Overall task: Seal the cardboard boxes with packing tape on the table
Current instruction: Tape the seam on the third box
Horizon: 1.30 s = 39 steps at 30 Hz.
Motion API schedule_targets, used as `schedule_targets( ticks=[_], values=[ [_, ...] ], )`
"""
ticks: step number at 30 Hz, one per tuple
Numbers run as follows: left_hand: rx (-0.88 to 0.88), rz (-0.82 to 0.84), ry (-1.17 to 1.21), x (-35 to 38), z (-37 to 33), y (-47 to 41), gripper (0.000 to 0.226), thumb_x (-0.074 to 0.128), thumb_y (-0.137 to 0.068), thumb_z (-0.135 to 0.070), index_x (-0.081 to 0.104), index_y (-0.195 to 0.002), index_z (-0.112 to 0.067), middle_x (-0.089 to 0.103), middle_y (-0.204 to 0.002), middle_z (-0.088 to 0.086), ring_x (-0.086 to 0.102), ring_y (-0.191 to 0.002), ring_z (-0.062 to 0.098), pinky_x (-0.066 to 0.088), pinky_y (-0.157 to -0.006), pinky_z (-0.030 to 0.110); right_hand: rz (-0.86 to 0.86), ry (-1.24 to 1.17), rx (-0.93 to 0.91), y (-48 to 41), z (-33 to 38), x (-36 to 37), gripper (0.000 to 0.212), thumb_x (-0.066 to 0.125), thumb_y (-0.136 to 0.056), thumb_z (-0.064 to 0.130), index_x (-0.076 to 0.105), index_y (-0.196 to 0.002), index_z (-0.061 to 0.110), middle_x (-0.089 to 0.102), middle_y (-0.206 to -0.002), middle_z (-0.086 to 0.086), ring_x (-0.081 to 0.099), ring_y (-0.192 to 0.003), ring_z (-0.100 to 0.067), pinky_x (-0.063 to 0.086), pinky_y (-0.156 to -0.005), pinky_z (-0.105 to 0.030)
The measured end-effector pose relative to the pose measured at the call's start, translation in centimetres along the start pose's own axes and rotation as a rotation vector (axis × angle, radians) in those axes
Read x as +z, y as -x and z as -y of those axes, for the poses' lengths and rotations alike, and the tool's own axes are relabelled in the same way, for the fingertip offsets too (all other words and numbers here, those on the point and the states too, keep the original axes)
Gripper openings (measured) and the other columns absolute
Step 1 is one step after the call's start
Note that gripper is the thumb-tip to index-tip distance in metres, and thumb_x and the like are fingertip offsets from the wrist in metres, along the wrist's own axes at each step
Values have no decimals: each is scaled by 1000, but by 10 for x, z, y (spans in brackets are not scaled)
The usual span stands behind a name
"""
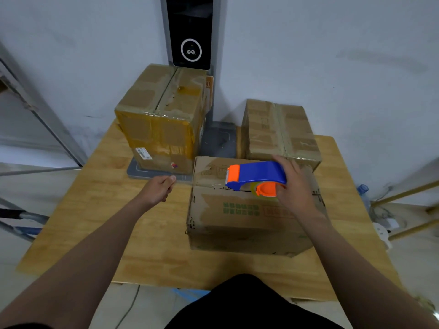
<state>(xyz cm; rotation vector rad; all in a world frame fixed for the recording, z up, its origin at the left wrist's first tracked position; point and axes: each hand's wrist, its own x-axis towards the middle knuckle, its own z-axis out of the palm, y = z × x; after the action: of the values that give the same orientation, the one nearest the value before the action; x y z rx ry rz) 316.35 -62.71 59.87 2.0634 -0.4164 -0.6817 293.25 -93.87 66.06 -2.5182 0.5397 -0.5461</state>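
A brown cardboard box (pixel 244 217) with green and red print lies on the wooden table (pixel 123 224) in front of me. My right hand (pixel 294 184) grips a blue and orange tape dispenser (pixel 256 178) resting on the box's top seam, cutter end pointing left. A thin strip of clear tape runs from the dispenser leftward to my left hand (pixel 158 189), which pinches the tape's end just off the box's left edge. A tall taped box (pixel 161 119) stands at the back left and a lower taped box (pixel 280 131) at the back right.
A grey stand base (pixel 217 143) with a tall black screen column (pixel 190 32) sits against the wall between the rear boxes. A metal frame (pixel 42 110) is at the left. Wooden bars (pixel 408 210) and a plastic bottle (pixel 362 189) are at the right, off the table.
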Motion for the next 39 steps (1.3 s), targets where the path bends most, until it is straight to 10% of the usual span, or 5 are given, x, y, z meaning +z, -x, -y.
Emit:
schedule_targets(
  ticks=[16, 24, 30, 39],
  values=[
    [12, 64, -37, 65, 31, -23, 43, 29, -111, -45, 62, -102, -19, 53, -72, 5, 45, -57, 18, 37, -51, 28, 3, 105, -23, 5, 2, 7, 78, 64, -77, -5, 43, -146, 25, 49, -131, -1, 48, -116, -18, 43, -95, -32],
    [-5, 4, -330, 73, 26, -21, 57, 16, -109, -53, 55, -141, -28, 63, -139, 10, 58, -124, 37, 48, -100, 47, 15, 130, 6, 14, 4, 12, 78, 64, -78, -3, 41, -147, 26, 44, -127, 0, 47, -114, -20, 48, -94, -41],
    [-183, 136, -614, 50, 10, -23, 47, 22, -107, -59, 51, -120, -24, 70, -93, 4, 69, -80, 23, 53, -89, 43, 20, 134, 35, 19, 7, 14, 73, 61, -85, 0, 37, -148, 28, 46, -128, -2, 49, -112, -20, 50, -91, -42],
    [-88, -240, -430, 56, -40, -14, 56, 29, -108, -48, 65, -96, -7, 65, -92, 6, 62, -90, 27, 46, -75, 39, 19, 141, 24, 22, 4, 15, 78, 60, -83, -2, 35, -151, 29, 47, -124, -4, 49, -109, -24, 48, -87, -42]
  ],
)
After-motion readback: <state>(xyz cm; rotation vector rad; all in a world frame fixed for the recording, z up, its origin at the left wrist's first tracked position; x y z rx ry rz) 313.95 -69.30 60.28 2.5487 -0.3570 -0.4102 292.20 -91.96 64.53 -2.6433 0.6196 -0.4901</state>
